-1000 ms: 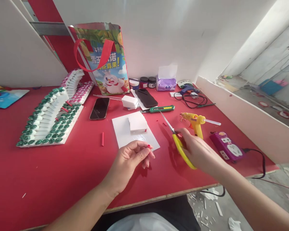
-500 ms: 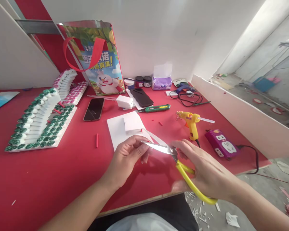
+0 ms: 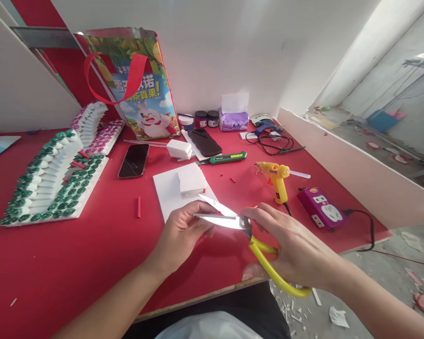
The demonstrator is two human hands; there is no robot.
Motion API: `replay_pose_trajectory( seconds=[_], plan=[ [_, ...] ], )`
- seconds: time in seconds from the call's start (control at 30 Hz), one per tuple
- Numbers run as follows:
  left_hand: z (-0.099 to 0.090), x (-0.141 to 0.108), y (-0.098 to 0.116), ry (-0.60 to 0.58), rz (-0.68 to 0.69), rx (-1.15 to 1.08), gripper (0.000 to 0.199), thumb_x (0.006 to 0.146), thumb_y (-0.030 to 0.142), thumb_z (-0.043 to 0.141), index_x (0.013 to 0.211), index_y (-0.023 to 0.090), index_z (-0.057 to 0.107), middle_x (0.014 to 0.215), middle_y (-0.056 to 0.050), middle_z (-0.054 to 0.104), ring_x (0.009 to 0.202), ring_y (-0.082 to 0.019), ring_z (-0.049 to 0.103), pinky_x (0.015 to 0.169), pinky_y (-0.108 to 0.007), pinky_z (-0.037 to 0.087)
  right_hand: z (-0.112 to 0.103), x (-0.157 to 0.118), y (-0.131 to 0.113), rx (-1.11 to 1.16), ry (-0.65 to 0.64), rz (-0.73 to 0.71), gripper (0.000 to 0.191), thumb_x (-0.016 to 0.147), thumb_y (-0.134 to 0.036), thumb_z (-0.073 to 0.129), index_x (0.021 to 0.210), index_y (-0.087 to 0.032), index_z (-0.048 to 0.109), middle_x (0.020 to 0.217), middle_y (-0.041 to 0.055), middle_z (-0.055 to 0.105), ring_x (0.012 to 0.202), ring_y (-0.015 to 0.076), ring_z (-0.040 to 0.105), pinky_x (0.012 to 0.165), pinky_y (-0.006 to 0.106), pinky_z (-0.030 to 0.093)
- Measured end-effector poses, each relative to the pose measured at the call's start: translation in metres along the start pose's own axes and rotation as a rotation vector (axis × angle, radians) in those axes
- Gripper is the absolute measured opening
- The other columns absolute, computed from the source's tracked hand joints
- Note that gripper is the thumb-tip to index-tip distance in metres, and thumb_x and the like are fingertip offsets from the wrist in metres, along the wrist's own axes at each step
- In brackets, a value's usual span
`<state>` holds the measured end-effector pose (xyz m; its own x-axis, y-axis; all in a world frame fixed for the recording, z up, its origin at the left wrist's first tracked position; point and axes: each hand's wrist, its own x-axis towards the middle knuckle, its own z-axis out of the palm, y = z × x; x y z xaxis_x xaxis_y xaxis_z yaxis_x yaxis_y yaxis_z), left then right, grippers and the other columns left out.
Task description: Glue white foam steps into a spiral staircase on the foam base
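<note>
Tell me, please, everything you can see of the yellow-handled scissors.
The scissors have shiny metal blades joined at a pivot and smooth yellow handles, perhaps plastic-coated. The right hand holds them near the front edge of the red table, blades open, pointing toward the left hand; whether they touch it is unclear. A small red piece shows between the blades.

Seemingly a craft workshop: scissors (image 3: 246,227), a glue gun (image 3: 277,179) at three o'clock and a utility knife (image 3: 229,158) at a red tabletop (image 3: 92,263), scraps (image 3: 316,297) littering the floor (image 3: 381,263) around five o'clock.
</note>
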<state>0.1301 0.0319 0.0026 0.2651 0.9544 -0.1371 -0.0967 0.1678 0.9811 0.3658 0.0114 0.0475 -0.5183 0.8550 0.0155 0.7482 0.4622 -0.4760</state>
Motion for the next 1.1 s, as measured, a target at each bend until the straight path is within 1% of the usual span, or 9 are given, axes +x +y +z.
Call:
replay_pose_trajectory(
  seconds=[0.13, 0.23, 0.53, 0.7, 0.83, 0.93, 1.0, 1.1],
  plan=[
    [0.000, 0.001, -0.001, -0.016, 0.017, -0.019, 0.017, 0.085, 0.037, 0.073, 0.088, 0.020, 0.073, 0.068, -0.001, 0.064, 0.059, -0.013, 0.053, 0.062, -0.027, 0.047, 0.001, -0.001, 0.003, 0.007, -0.005, 0.014, 0.067, 0.078, -0.061, 0.076, 0.127, -0.020, 0.057, 0.099, 0.0097, 0.067, 0.077, 0.0220, 0.065, 0.067, 0.033, 0.053],
    [0.000, 0.001, -0.001, -0.025, 0.006, -0.025, 0.018, 0.086, 0.038, 0.073, 0.089, 0.020, 0.073, 0.066, 0.000, 0.063, 0.059, -0.013, 0.052, 0.061, -0.027, 0.045, 0.002, -0.002, 0.004, 0.007, 0.002, 0.008, 0.067, 0.078, -0.062, 0.076, 0.127, -0.019, 0.058, 0.096, 0.0085, 0.067, 0.074, 0.0213, 0.064, 0.065, 0.032, 0.052],
    [0.001, 0.002, -0.002, -0.038, 0.001, -0.032, 0.021, 0.087, 0.040, 0.072, 0.087, 0.019, 0.073, 0.070, -0.002, 0.064, 0.061, -0.013, 0.051, 0.060, -0.027, 0.042, 0.002, -0.001, 0.003, 0.037, 0.030, 0.004, 0.062, 0.082, -0.063, 0.071, 0.122, -0.017, 0.062, 0.091, 0.0100, 0.070, 0.069, 0.0191, 0.062, 0.062, 0.030, 0.050],
    [0.000, 0.004, -0.004, -0.055, 0.009, -0.023, 0.022, 0.088, 0.040, 0.072, 0.085, 0.019, 0.074, 0.070, -0.001, 0.062, 0.063, -0.013, 0.051, 0.061, -0.027, 0.042, 0.002, -0.002, 0.003, 0.049, 0.060, -0.027, 0.060, 0.086, -0.066, 0.065, 0.118, -0.015, 0.064, 0.082, 0.0070, 0.069, 0.061, 0.0152, 0.054, 0.057, 0.027, 0.044],
    [0.003, 0.006, -0.005, -0.071, 0.042, -0.040, 0.021, 0.089, 0.039, 0.072, 0.082, 0.019, 0.075, 0.073, -0.001, 0.064, 0.064, -0.012, 0.052, 0.061, -0.025, 0.043, 0.004, -0.004, 0.005, 0.054, 0.088, -0.035, 0.061, 0.087, -0.069, 0.061, 0.114, -0.014, 0.065, 0.074, 0.0029, 0.064, 0.057, 0.0131, 0.046, 0.053, 0.025, 0.040],
    [0.007, 0.009, -0.006, -0.091, 0.029, -0.063, 0.020, 0.090, 0.038, 0.070, 0.083, 0.019, 0.074, 0.075, -0.001, 0.067, 0.065, -0.011, 0.053, 0.061, -0.024, 0.044, 0.006, -0.006, 0.006, 0.049, 0.084, 0.010, 0.060, 0.086, -0.068, 0.063, 0.113, -0.015, 0.065, 0.071, -0.0001, 0.059, 0.055, 0.0120, 0.039, 0.050, 0.024, 0.035],
    [0.010, 0.012, -0.006, -0.108, 0.007, -0.072, 0.019, 0.090, 0.036, 0.070, 0.083, 0.019, 0.073, 0.074, -0.001, 0.067, 0.064, -0.011, 0.052, 0.061, -0.023, 0.044, 0.008, -0.009, 0.006, 0.053, 0.072, 0.057, 0.055, 0.087, -0.066, 0.063, 0.111, -0.016, 0.065, 0.067, -0.0023, 0.055, 0.054, 0.0115, 0.035, 0.050, 0.024, 0.033],
    [0.014, 0.017, -0.006, -0.126, -0.027, -0.084, 0.017, 0.089, 0.033, 0.071, 0.082, 0.017, 0.071, 0.072, -0.001, 0.068, 0.060, -0.010, 0.050, 0.060, -0.023, 0.044, 0.011, -0.013, 0.007, 0.105, 0.042, 0.175, 0.045, 0.089, -0.064, 0.062, 0.097, -0.020, 0.065, 0.059, -0.0060, 0.045, 0.052, 0.0110, 0.030, 0.048, 0.023, 0.030]
  ],
)
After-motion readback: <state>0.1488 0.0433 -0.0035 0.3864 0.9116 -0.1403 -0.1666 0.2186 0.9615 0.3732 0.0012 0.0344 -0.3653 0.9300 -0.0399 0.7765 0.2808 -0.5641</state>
